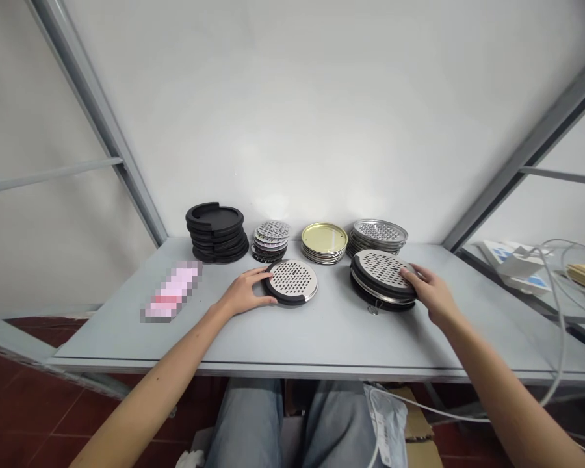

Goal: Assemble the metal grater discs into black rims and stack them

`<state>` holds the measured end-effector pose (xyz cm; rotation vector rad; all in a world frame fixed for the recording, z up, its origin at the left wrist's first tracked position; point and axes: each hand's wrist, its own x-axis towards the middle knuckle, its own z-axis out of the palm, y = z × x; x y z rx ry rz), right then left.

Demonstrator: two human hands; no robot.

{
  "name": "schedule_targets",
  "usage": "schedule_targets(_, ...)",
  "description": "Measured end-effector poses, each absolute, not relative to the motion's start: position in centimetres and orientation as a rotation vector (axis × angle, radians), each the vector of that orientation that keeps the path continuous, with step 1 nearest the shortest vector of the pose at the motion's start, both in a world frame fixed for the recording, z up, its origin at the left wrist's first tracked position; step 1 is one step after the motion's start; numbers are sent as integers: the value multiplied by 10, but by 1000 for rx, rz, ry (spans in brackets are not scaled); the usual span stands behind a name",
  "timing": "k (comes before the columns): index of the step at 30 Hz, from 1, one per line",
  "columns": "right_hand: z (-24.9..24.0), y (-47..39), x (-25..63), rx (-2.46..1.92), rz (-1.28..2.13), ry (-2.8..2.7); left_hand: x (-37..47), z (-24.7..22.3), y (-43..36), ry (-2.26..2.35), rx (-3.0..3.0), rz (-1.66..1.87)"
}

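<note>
A round perforated silver disc with a black rim around part of its edge (293,278) lies flat on the grey table. My left hand (246,291) grips its left edge between thumb and fingers. To the right is a short stack of similar black-rimmed perforated discs (383,273). My right hand (431,292) holds the top one at its right side, thumb on the upper face; the fingers are partly hidden behind the rim. A small metal ring or tab (373,310) sticks out at the front of this stack.
Along the wall stand stacks of black rings (215,231), small patterned discs (272,240), gold-coloured lids (324,239) and silver perforated lids (379,232). A blurred pink item (173,292) lies left. White cables (558,312) hang at the right table edge.
</note>
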<state>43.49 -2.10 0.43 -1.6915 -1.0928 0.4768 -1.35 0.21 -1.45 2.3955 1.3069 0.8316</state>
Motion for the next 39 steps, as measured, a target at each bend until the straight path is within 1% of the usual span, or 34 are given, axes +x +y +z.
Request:
schedule_targets(7, -13, -10, 413, -1524, 507, -770, -15, -17, 4, 1261, 2400, 868)
schedule_targets(12, -14, -4, 412, -1525, 419, -622, -15, -17, 5, 1274, 2394, 862)
schedule_targets(19, -3, -9, 418, -1597, 503, -778, -15, -18, 6, 1266, 2382, 879)
schedule_targets(29, 1, -19, 429, -1612, 565, -900, -15, -18, 4, 1268, 2379, 882)
schedule_targets(31, 4, -24, 425, -1668, 479, -941, -15, -18, 5, 1267, 2383, 887)
schedule_targets(32, 6, -29, 420, -1693, 366, -969, -15, -18, 5, 1266, 2387, 889)
schedule_targets(34, 9, -40, 400, -1664, -21, -1022, -16, -19, 5, 1265, 2397, 890)
schedule_targets(35, 9, -46, 385, -1578, -203, -1075, -16, -19, 6, 1264, 2403, 887)
schedule_targets(36, 9, -53, 368, -1467, -289, -1181, -16, -19, 6, 1265, 2408, 885)
schedule_targets(37, 8, -59, 348, -1349, -301, -1338, -16, -20, 6, 1268, 2412, 885)
schedule_targets(39, 3, -67, 306, -1102, -201, -1809, -15, -21, 7, 1274, 2416, 896)
